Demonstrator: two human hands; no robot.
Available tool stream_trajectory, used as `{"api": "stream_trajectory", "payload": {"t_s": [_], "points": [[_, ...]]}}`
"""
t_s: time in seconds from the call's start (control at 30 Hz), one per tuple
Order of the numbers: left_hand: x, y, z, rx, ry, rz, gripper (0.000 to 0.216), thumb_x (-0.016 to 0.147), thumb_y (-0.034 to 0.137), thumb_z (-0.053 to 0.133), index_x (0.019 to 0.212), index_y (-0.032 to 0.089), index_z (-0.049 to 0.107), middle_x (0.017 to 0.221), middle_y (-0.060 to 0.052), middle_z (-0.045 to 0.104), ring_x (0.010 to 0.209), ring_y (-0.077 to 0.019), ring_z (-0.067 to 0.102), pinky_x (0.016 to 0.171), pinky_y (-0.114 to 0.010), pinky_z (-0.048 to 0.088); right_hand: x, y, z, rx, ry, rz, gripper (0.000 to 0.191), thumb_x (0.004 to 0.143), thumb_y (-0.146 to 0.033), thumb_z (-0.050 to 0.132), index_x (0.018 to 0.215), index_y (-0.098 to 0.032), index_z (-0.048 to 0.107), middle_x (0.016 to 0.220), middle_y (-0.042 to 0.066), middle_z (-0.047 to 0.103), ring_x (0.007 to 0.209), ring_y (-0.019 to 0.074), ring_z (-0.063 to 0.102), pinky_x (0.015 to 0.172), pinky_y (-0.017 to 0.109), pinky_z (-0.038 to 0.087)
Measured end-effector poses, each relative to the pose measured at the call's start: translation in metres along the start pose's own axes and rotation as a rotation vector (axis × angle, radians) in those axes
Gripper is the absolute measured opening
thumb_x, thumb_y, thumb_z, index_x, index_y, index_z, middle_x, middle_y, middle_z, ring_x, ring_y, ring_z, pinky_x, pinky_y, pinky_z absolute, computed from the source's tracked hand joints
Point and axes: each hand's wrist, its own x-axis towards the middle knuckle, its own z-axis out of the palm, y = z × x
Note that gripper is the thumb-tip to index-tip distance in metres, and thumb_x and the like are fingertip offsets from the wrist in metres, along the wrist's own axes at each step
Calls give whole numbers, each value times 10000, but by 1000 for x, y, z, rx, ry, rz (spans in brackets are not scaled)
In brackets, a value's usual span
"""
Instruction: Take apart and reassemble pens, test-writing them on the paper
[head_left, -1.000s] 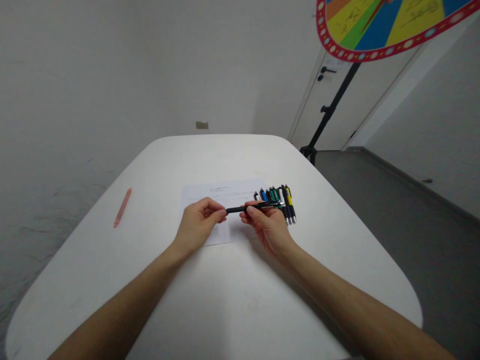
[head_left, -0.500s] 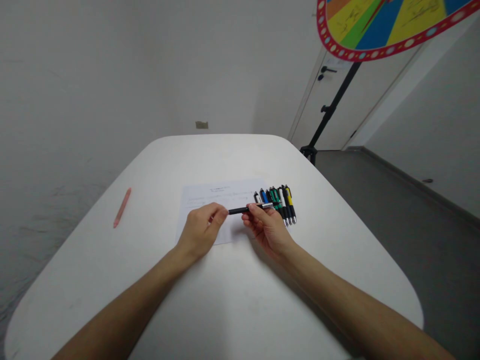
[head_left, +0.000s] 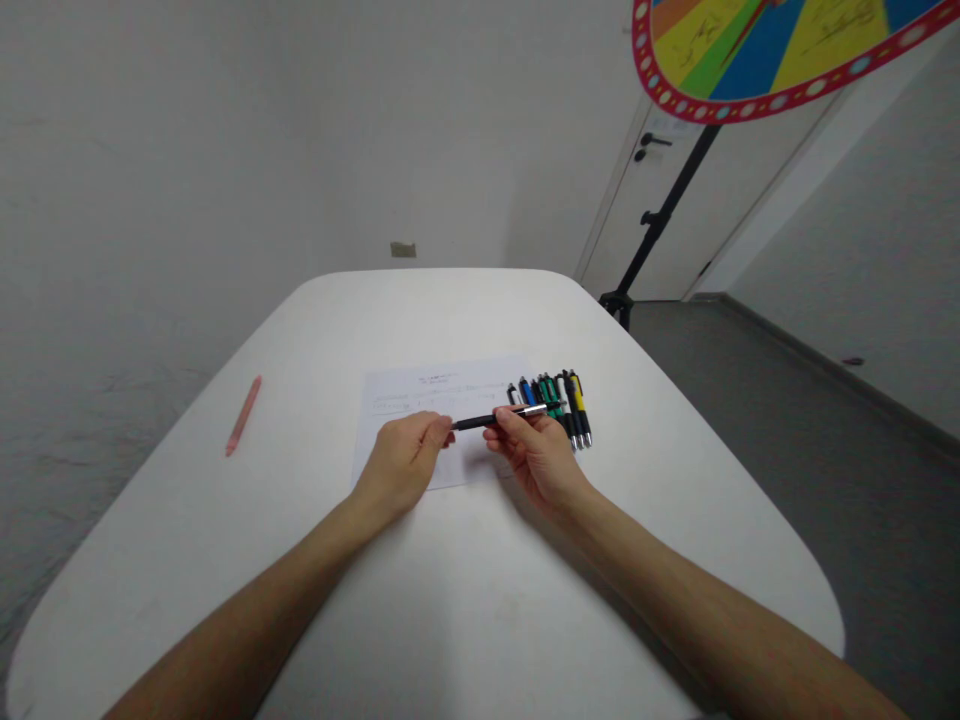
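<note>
I see the black pen (head_left: 496,418) held level just above the sheet of paper (head_left: 442,395), its long axis running left to right across my view, tilted slightly so the right end sits a little farther from me. My right hand (head_left: 534,452) pinches it near the middle of the barrel, thumb and fingertips clenched on it, with the silver clip end sticking out past the fingers toward the row of pens (head_left: 559,400). My left hand (head_left: 405,458) closes on the other end, thumb and forefinger pinched on the tip, so both hands grasp the same pen and the bare stretch of barrel shows between them. The tip end lies to the left of the right hand's grip, and the left hand is the nearer one to that end.

Taking the paper as the landmark: the pen hovers over its near right part; the left hand covers its near edge; the right hand sits at its right near corner. The row of pens, with blue, green, black and yellow barrels, lies side by side just off the paper's right edge, touching one another. A pink pencil (head_left: 244,415) lies well apart to the paper's left, on the white table (head_left: 465,600). Beyond the paper, far right, a black stand (head_left: 654,225) carries a coloured prize wheel (head_left: 750,50).
</note>
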Motion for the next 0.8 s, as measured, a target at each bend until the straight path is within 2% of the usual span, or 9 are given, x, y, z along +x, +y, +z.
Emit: {"api": "stream_trajectory", "payload": {"t_s": [0.1, 0.23, 0.3, 0.37, 0.43, 0.5, 0.63, 0.73, 0.8], "points": [[0, 1, -1, 43, -28, 15, 336, 907, 301, 376, 677, 180, 590, 656, -9, 625, 628, -145, 554, 629, -283, 422, 0, 0, -1, -12, 5, -11, 333, 520, -296, 876, 704, -122, 661, 634, -3, 639, 542, 95, 618, 505, 159, 537], [-2, -2, 1, -4, 81, 65, 120, 811, 296, 570, 814, 189, 622, 768, -14, 659, 647, -137, 556, 627, -269, 440, 1, 1, -2, -31, 9, -11, 308, 537, -295, 864, 701, -132, 661, 643, 1, 642, 551, 101, 620, 515, 176, 540], [-1, -3, 2, -27, 88, 46, 181, 788, 326, 609, 907, 192, 629, 807, -17, 667, 641, -134, 560, 605, -260, 443, 1, 1, -2, -39, 6, -14, 320, 528, -302, 867, 703, -131, 660, 656, 3, 645, 549, 101, 618, 520, 184, 538], [0, -3, 2, -22, 30, 10, 207, 846, 354, 525, 896, 188, 639, 771, -13, 666, 631, -133, 568, 601, -257, 438, 1, 1, -1, -44, 1, -20, 334, 517, -310, 870, 701, -132, 656, 658, 1, 645, 544, 101, 615, 522, 196, 537], [0, -2, 1, -1, -51, -3, 311, 908, 324, 396, 774, 181, 637, 694, -7, 654, 623, -133, 577, 619, -261, 434, 1, 1, -1, -51, 0, -22, 341, 506, -317, 872, 693, -134, 654, 638, -4, 640, 542, 107, 615, 519, 206, 534], [1, -1, 1, 25, -87, 19, 348, 915, 285, 367, 694, 182, 614, 648, 0, 642, 618, -134, 582, 625, -259, 430, 1, 1, -1, -62, 12, -21, 343, 500, -319, 873, 684, -132, 651, 621, -4, 638, 540, 113, 615, 508, 209, 527], [-3, -3, 3, 149, 29, 181, 219, 886, 279, 483, 762, 188, 639, 707, -21, 666, 657, -149, 589, 652, -270, 447, 0, 3, -3, -93, 73, -2, 334, 515, -314, 864, 676, -124, 641, 603, 22, 649, 505, 109, 589, 470, 206, 492], [-7, -5, 6, 275, 103, 338, 223, 898, 280, 492, 788, 178, 658, 705, -51, 664, 670, -162, 588, 661, -289, 455, 0, 6, -5, -136, 112, 27, 334, 559, -357, 840, 633, -126, 611, 532, 25, 619, 435, 94, 529, 391, 188, 423], [-8, -6, 8, 320, 116, 377, 237, 905, 277, 482, 786, 175, 660, 690, -55, 658, 657, -163, 585, 643, -289, 455, -1, 7, -4, -148, 94, 29, 357, 582, -397, 823, 606, -140, 576, 508, 16, 600, 411, 89, 511, 369, 184, 405]]}}
